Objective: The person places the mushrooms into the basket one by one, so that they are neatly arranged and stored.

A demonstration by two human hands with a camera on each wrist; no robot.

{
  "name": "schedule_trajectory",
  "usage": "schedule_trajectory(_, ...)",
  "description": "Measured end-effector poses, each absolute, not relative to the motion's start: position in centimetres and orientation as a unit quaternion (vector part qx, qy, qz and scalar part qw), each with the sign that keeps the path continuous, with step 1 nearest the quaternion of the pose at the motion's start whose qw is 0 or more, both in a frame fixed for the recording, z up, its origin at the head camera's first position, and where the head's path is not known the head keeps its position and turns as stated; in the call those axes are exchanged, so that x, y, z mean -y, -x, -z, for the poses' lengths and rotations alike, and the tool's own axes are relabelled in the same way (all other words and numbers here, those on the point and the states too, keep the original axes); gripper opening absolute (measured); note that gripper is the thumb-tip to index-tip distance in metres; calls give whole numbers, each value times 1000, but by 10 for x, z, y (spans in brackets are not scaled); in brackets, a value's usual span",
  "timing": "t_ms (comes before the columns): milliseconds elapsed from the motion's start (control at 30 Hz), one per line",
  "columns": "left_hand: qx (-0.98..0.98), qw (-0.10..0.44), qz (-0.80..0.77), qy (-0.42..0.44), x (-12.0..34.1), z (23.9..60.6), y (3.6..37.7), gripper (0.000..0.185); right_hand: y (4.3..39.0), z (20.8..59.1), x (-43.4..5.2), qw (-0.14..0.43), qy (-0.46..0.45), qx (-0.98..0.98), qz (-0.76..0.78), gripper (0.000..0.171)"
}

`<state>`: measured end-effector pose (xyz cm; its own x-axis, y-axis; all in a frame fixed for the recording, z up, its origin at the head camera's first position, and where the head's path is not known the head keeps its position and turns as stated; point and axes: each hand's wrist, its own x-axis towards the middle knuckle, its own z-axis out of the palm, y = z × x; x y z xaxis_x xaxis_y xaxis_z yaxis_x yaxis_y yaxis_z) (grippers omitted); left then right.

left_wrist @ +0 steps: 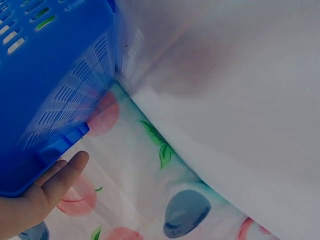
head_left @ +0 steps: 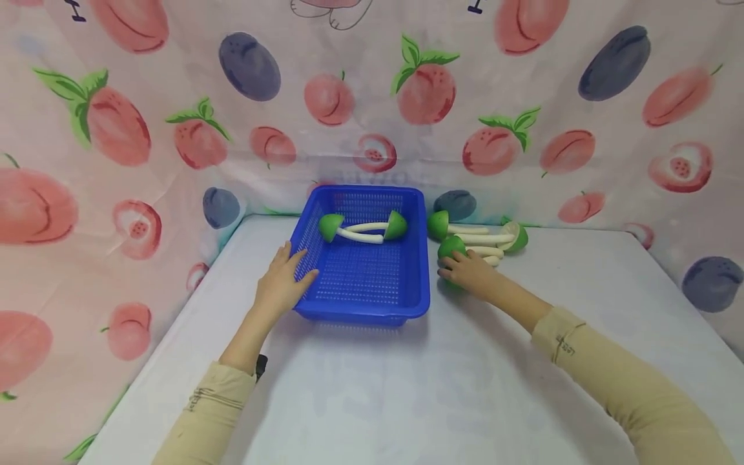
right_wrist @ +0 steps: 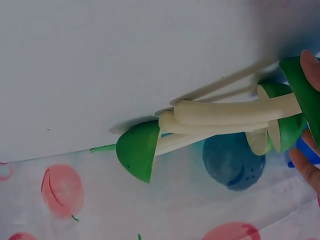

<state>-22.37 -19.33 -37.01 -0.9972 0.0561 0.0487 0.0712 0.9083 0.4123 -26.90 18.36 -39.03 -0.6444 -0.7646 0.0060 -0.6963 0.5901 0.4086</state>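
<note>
Toy mushrooms going from table to basket, one under the right hand.

Head view: the left hand (head_left: 283, 279) rests with straight fingers on the blue basket (head_left: 363, 298), which holds two mushrooms (head_left: 360, 229); the right hand (head_left: 467, 270) curls over the nearest mushroom (head_left: 451, 247), one of three lying on the table (head_left: 407, 387) right of the basket.
Left wrist view: straight fingers (left_wrist: 60, 177) touch the basket's rim.
Right wrist view: fingertips (right_wrist: 310, 62) close on the green cap; it looks light, stiff and smooth, best gripped at the cap.
</note>
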Motion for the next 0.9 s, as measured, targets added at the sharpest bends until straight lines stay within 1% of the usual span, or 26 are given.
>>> schedule_trajectory(67,976,20,213,32,194,370,223,63,267,388,-185,91,-407,888,192,52)
schedule_trajectory(167,977,20,210,28,196,370,224,63,266,383,-188,109,-407,886,192,64)
schedule_trajectory(367,979,14,203,25,200,369,223,62,265,369,-191,135,-407,885,182,61)
schedule_trajectory(467,979,17,202,21,203,366,223,62,264,357,-191,133,-394,891,184,60)
schedule_trajectory(633,980,10,198,24,203,365,223,62,259,335,-200,114,-369,904,184,55)
schedule_trajectory(767,979,11,202,31,198,367,225,61,251,319,-213,110,-352,913,172,58)
schedule_trajectory(900,979,9,201,38,193,370,225,61,241,309,-227,104,-339,924,141,64)
